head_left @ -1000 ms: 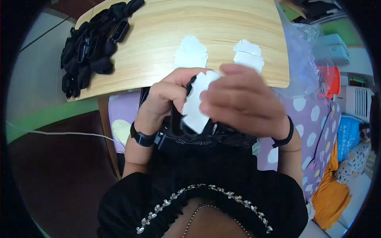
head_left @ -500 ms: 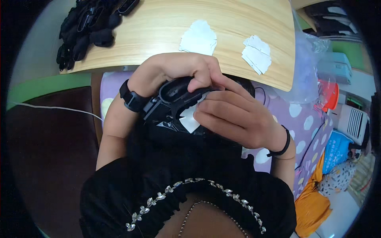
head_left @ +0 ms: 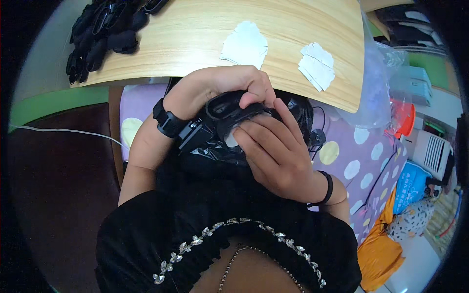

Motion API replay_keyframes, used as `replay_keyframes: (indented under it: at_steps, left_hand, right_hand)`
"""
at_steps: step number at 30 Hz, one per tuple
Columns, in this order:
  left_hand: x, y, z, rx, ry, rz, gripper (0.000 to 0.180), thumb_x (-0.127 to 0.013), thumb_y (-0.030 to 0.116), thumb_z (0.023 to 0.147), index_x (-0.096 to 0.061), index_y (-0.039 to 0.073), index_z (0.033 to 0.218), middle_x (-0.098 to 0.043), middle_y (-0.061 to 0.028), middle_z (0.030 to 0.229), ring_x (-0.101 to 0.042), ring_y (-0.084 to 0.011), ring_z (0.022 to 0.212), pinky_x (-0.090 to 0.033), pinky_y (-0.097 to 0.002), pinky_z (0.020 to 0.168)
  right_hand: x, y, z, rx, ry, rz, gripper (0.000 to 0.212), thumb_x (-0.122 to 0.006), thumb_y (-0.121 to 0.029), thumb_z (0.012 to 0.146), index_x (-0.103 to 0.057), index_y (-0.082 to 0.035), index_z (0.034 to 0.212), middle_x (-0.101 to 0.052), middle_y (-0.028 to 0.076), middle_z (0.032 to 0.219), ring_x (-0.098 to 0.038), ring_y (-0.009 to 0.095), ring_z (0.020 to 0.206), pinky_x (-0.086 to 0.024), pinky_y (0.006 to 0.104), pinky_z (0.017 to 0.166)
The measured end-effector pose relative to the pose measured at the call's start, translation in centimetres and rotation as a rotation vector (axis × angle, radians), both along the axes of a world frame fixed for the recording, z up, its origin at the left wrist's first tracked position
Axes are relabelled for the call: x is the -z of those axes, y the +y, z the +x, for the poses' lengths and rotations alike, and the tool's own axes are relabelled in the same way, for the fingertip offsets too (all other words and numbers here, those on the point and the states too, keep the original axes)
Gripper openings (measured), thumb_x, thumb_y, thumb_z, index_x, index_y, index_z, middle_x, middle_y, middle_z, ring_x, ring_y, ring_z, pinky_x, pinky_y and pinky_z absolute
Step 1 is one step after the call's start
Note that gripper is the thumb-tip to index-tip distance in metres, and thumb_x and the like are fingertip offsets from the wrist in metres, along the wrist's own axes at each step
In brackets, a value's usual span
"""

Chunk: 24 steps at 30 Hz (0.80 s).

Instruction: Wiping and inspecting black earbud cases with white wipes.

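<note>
In front of my chest, my left hand curls over the top of a black piece with an oval, rimmed hollow, its thumb pressed on the rim. I cannot tell what kind of part it is. My right hand has its fingertips bent against the lower side of that piece. Under those fingertips a small bit of a white, thin cut piece shows, held against the black part; most of it is hidden by the fingers. Beneath both hands lies black shiny plastic film.
On the wooden table lie a larger white cut-piece stack and a smaller one. Several black parts are heaped at the far left. A clear plastic bag hangs by the right edge, near a red container.
My right hand has turned more upright and shifted a little left, its fingers now reaching further over the white piece, which shows less. The black piece has tilted slightly in my left hand.
</note>
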State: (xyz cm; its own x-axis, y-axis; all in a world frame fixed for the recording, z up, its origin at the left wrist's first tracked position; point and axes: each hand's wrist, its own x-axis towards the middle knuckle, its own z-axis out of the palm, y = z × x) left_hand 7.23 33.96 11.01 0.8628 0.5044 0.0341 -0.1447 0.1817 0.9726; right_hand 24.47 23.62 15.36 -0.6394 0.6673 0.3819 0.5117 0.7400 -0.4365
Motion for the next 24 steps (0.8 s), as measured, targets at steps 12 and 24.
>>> replay_keyframes:
  at_steps: [12, 24]
  left_hand:
    - [-0.6, -2.8, -0.6, -0.326, -0.033, 0.080, 0.020, -0.045, 0.018, 0.091, -0.041, 0.009, 0.074, -0.059, -0.0146, 0.101, -0.054, -0.0159, 0.080, -0.044, -0.0226, 0.077]
    - [-4.1, -1.3, -2.6, 0.174, 0.868, -0.218, 0.037, -0.044, 0.023, 0.097, -0.053, 0.001, 0.125, -0.066, -0.0148, 0.093, -0.064, -0.0100, 0.065, -0.052, -0.0194, 0.049]
  right_hand:
    - [0.8, -0.5, -0.4, 0.226, -0.102, 0.221, 0.025, -0.064, -0.001, 0.069, -0.065, -0.009, 0.093, -0.061, 0.005, 0.095, -0.053, 0.029, 0.104, -0.021, 0.0631, 0.105]
    - [3.0, 0.3, 3.6, 0.001, -0.210, -0.460, 0.013, -0.066, -0.008, 0.079, -0.064, -0.007, 0.092, -0.058, 0.008, 0.114, -0.048, 0.033, 0.117, -0.035, 0.0554, 0.098]
